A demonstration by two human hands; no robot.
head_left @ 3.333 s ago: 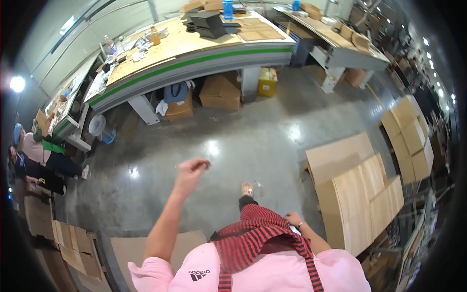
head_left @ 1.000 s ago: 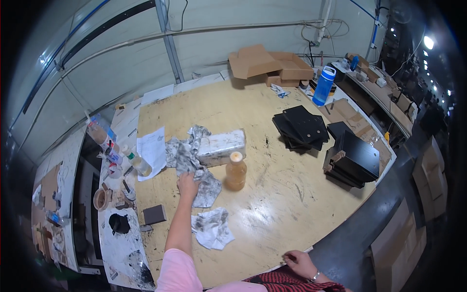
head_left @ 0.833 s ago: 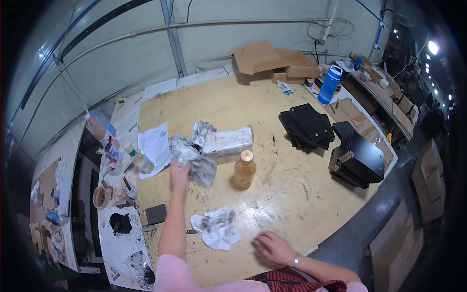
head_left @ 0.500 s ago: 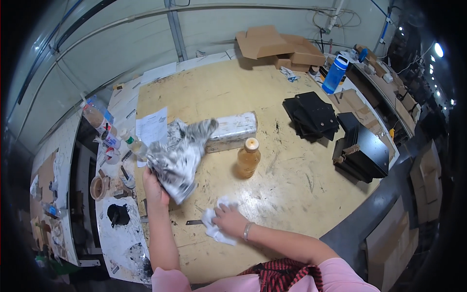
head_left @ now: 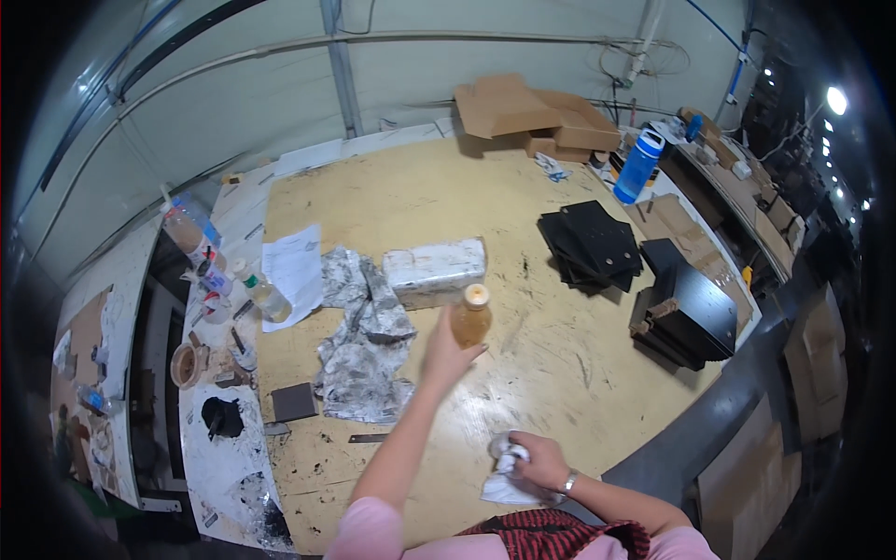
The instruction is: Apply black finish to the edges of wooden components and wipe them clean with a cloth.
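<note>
My left hand (head_left: 450,353) is wrapped round a clear plastic bottle (head_left: 471,320) of amber liquid with a pale cap, upright at the middle of the table. Bunched in the fingers of my right hand (head_left: 541,460) is a white cloth (head_left: 509,476), near the table's front edge. A crumpled, black-stained grey-white rag (head_left: 364,350) lies left of the bottle. Behind both is a block wrapped in white (head_left: 434,264), its sides scuffed. Left of the rag's lower end sits a small dark square pad (head_left: 294,402), and a thin metal strip (head_left: 369,438) lies in front of the rag.
Black panels (head_left: 590,245) are stacked at the right, with more black pieces (head_left: 691,313) by the table's right edge. A blue water bottle (head_left: 639,166) and cardboard (head_left: 509,107) stand at the back. Along the left are a paper sheet (head_left: 291,271), several bottles and a brown pot (head_left: 187,365).
My left hand has let go of the stained rag, now spread on the table, and taken hold of the amber bottle. My right hand has moved right and nearer with the white cloth.
</note>
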